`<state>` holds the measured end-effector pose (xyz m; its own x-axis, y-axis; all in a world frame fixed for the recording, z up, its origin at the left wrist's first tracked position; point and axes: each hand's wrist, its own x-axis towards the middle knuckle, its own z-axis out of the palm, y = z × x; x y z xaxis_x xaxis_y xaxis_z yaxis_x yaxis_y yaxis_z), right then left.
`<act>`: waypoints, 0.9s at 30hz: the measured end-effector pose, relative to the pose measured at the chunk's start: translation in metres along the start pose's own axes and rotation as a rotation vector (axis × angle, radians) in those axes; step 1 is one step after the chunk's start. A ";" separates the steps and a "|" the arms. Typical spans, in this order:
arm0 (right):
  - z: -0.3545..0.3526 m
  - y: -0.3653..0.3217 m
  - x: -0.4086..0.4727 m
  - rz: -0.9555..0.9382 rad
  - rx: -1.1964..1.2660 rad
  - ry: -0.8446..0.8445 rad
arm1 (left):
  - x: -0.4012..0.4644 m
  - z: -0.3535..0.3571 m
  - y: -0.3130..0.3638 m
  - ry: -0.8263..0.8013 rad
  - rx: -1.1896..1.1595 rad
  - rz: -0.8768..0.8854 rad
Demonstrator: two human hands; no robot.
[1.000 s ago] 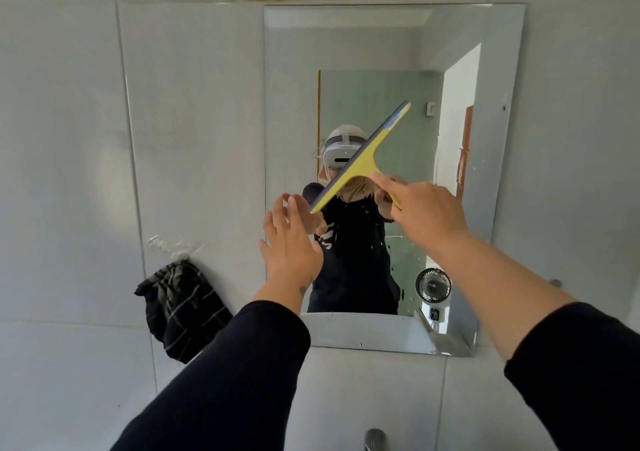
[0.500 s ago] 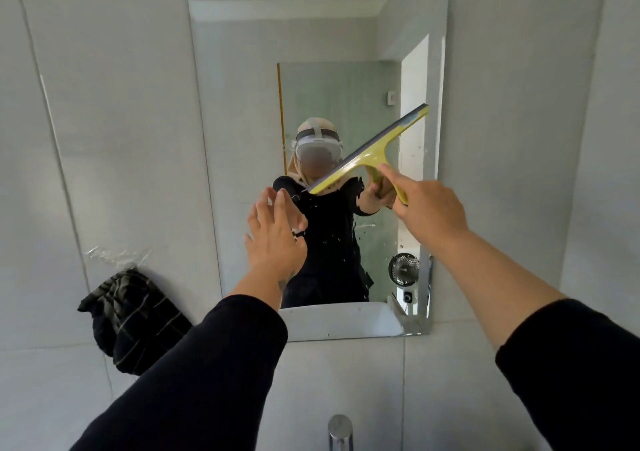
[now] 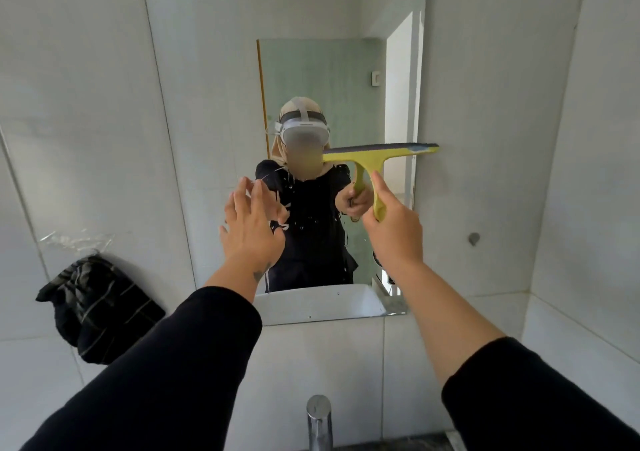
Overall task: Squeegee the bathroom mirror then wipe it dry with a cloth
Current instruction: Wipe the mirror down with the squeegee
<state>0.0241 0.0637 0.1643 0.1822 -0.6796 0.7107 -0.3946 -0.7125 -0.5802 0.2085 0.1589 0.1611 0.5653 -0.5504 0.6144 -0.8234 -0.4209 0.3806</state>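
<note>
A: Why level? Right hand (image 3: 393, 232) wrapped round squeegee (image 3: 375, 159) handle, blade flat across mirror (image 3: 214, 104) right side, apparently for a downward pull.

B: Left hand (image 3: 251, 228) spread, empty; cloth (image 3: 97, 308) hanging far left.

A shiny tap (image 3: 319, 423) stands at the bottom. A small round hook (image 3: 473, 238) sticks out of the grey tile wall (image 3: 502, 104) on the right.

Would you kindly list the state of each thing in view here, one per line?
Squeegee: gripped by the handle, blade level at the mirror's right edge.
Mirror: water drops in the lower middle.
Right hand: closed on the squeegee handle.
Left hand: open, fingers spread, empty.
Dark striped cloth: bunched, hanging on the wall, unused.
Tap: no water seen running.
</note>
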 end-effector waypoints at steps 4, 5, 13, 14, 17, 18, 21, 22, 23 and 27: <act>0.021 -0.024 -0.016 0.132 0.221 0.035 | -0.002 -0.002 -0.003 0.007 0.005 0.022; 0.026 -0.031 -0.019 0.166 0.284 0.042 | -0.003 -0.003 -0.004 0.008 0.008 0.024; 0.058 -0.067 -0.035 0.340 0.451 0.053 | -0.007 -0.019 -0.027 0.018 0.046 -0.013; 0.061 -0.070 -0.037 0.346 0.445 0.045 | -0.008 -0.022 -0.031 0.018 0.057 -0.021; 0.070 -0.081 -0.046 0.318 0.408 -0.017 | -0.009 -0.030 -0.041 0.030 0.071 -0.042; 0.073 -0.085 -0.049 0.302 0.397 -0.045 | -0.009 -0.033 -0.045 0.034 0.072 -0.047; 0.081 -0.095 -0.057 0.222 0.313 -0.095 | -0.011 -0.043 -0.054 0.039 0.079 -0.068; 0.083 -0.097 -0.060 0.196 0.282 -0.099 | -0.011 -0.045 -0.057 0.041 0.081 -0.077; 0.085 -0.099 -0.061 0.176 0.257 -0.101 | -0.012 -0.047 -0.060 0.044 0.083 -0.084; 0.096 -0.107 -0.070 0.107 0.166 -0.162 | -0.015 -0.051 -0.068 0.059 0.075 -0.106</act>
<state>0.1397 0.1709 0.1384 0.2940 -0.7624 0.5765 -0.2689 -0.6448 -0.7155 0.2537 0.2329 0.1615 0.6430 -0.4577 0.6140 -0.7521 -0.5283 0.3939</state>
